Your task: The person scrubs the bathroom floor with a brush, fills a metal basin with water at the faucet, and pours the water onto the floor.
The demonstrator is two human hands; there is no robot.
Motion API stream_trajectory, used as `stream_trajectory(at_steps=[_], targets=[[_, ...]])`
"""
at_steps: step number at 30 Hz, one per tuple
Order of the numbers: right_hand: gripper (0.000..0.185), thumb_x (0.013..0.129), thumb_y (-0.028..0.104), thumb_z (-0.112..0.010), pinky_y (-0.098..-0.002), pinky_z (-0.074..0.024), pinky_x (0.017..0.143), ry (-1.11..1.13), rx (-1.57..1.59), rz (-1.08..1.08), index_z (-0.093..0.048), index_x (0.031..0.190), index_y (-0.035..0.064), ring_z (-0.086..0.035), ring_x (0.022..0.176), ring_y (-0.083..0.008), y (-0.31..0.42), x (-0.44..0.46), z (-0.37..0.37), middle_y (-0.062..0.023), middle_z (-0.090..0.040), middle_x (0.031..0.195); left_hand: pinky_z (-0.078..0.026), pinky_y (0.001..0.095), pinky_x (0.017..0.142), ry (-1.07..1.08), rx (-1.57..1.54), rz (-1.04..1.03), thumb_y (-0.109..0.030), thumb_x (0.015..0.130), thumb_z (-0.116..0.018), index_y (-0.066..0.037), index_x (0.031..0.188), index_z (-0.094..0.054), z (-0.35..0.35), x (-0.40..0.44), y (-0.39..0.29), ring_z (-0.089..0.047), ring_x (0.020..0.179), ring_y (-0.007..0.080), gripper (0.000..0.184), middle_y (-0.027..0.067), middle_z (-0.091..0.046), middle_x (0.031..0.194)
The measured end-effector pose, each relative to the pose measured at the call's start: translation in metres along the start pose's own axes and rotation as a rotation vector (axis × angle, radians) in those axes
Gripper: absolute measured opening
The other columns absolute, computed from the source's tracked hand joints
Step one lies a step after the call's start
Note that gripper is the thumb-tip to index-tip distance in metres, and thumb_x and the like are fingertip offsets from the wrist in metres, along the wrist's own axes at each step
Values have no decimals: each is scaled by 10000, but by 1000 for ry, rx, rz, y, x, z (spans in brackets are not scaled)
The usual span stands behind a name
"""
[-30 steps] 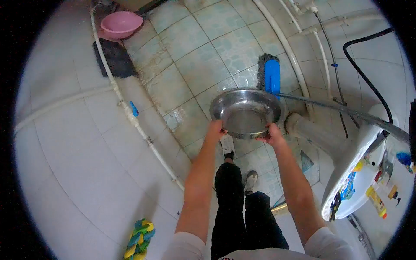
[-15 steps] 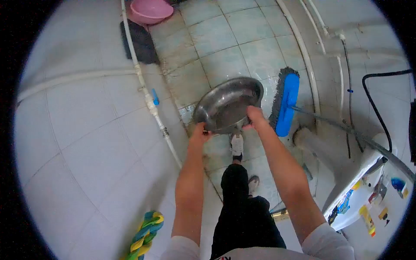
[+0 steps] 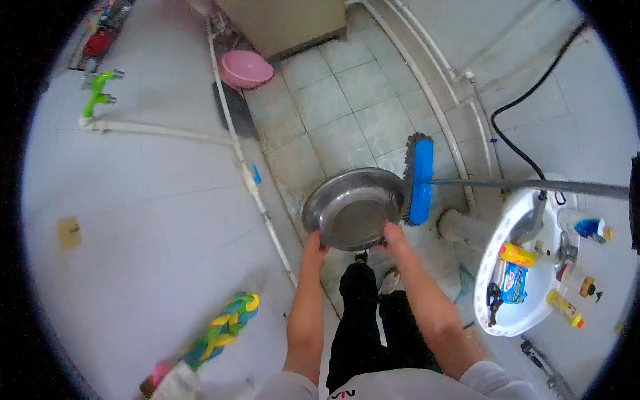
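Observation:
In front of me I hold a round metal basin (image 3: 359, 223) above the tiled floor, its open side facing up toward me. My left hand (image 3: 315, 244) grips the near rim on the left, fingers curled under it. On the right side of the same rim, my right hand (image 3: 393, 236) is closed in the same way. Just right of the basin stands a mop (image 3: 421, 181) with a blue head and grey fringe; its long handle runs off to the right. The basin's underside is hidden.
A white sink (image 3: 490, 293) holding bottles and a blue packet is at the right. White pipes (image 3: 252, 190) run along the left wall. A pink basin (image 3: 247, 69) sits on the floor ahead, near a beige cabinet (image 3: 287, 23). A braided yellow-green towel (image 3: 223, 330) hangs lower left.
My view has lifted, bringing the cabinet, green tap and more of the sink into sight. The metal basin has levelled and sits lower in view, still in both hands.

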State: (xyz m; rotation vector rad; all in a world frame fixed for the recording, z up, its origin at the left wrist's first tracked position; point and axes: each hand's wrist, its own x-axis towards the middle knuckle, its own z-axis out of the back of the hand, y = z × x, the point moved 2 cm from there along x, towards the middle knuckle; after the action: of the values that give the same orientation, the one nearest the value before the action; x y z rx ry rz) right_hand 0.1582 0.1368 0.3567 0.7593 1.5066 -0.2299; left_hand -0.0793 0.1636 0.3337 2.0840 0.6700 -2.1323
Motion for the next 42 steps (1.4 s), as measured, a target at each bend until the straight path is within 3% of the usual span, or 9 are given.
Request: stream_trajectory(at_steps=[3,5,7,15,22,25,35,40,42], targets=[[411,816,262,-455,-516,-509,617,201,-245,141,-424,1158,36,-522,949,-370,-28,-45,21,-160,-443,1172,-459,357,593,-15,-46,-164,-312,810,-513,-45,956,-523,9,-53,19,-528,740,220,305,100,-554,864],[409,812,228,-456,-499,-510,603,-17,157,59,-387,1175,52,-528,940,-366,-40,-67,22,-167,-458,1142,-472,381,678,16,-68,-262,-336,802,-524,-21,1010,-523,4,-86,8,-555,820,254,377,128,-574,925],[495,777,166,-479,-487,-514,622,-11,106,229,-287,1214,32,-526,938,-351,-57,-57,31,-182,-441,1144,-427,382,819,-541,825,-945,-351,805,-518,19,1111,-485,0,-143,-20,-537,955,322,481,197,-557,1039],[586,732,101,-509,-365,-529,542,29,-73,459,-237,1241,0,-550,899,-305,49,-148,-62,-215,-458,1100,-382,385,857,-756,490,-1842,-173,815,-511,38,1146,-444,-60,-358,-282,-490,1000,352,398,234,-496,1106],[535,785,157,-485,-364,-536,527,180,-396,718,-210,1229,37,-578,838,-305,152,-141,-220,-198,-448,1113,-367,434,849,-1507,1160,-1869,-269,843,-458,-4,1091,-500,-42,-397,-495,-480,991,354,366,237,-496,1077],[535,785,158,-484,-388,-540,538,309,-327,735,-205,1225,40,-568,871,-310,210,-218,-273,-193,-447,1108,-378,421,821,-1105,1268,-1597,-314,840,-454,-29,955,-588,-31,-391,-537,-520,923,328,335,200,-556,960],[619,712,186,-568,-431,-538,601,371,-249,578,-286,1224,-19,-560,904,-353,247,-279,-333,-237,-492,1085,-454,428,633,-1352,1096,-1448,-313,817,-484,-28,710,-630,-37,-411,-556,-572,697,355,338,178,-593,745],[415,732,130,-475,-441,-538,547,398,-255,574,-390,1110,-20,-577,815,-321,237,-242,-341,-168,-508,1006,-423,415,785,-1279,532,-1325,-331,799,-496,66,991,-543,-42,-429,-501,-526,903,366,444,247,-545,959],[383,727,135,-477,-449,-535,551,512,-236,456,-437,1066,-38,-581,802,-327,250,-298,-331,-167,-517,995,-387,409,822,-1126,284,-1657,-283,800,-530,66,1096,-468,-31,-420,-462,-487,927,340,462,238,-508,1009]])
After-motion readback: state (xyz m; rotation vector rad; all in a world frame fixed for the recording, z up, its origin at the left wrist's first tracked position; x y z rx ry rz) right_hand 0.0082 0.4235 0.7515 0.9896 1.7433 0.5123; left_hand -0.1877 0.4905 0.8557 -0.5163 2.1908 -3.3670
